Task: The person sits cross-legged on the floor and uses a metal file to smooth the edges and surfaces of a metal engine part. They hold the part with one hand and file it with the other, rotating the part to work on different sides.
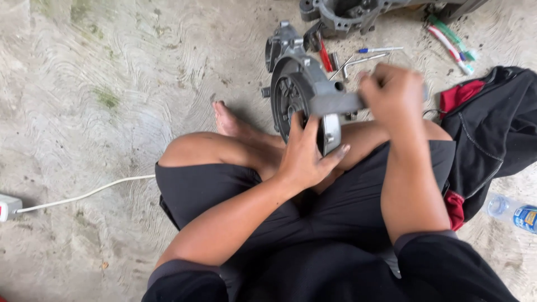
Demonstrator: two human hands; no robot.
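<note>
I sit cross-legged on a concrete floor with a grey metal engine casing (296, 84) standing on edge against my legs. My left hand (306, 154) grips the casing's lower rim and steadies it. My right hand (391, 92) is closed around a flat grey strip (335, 103), blurred, that lies across the casing's rim. My fingers hide the strip's right end.
Behind the casing lie a red-handled tool (325, 55), a metal L-shaped key (363, 60), a blue pen-like tool (377, 50) and two toothbrushes (453, 45). Another engine part (347, 12) sits at the top. Black and red clothes (492, 128) and a plastic bottle (512, 212) lie right; a white cable (84, 196) lies left.
</note>
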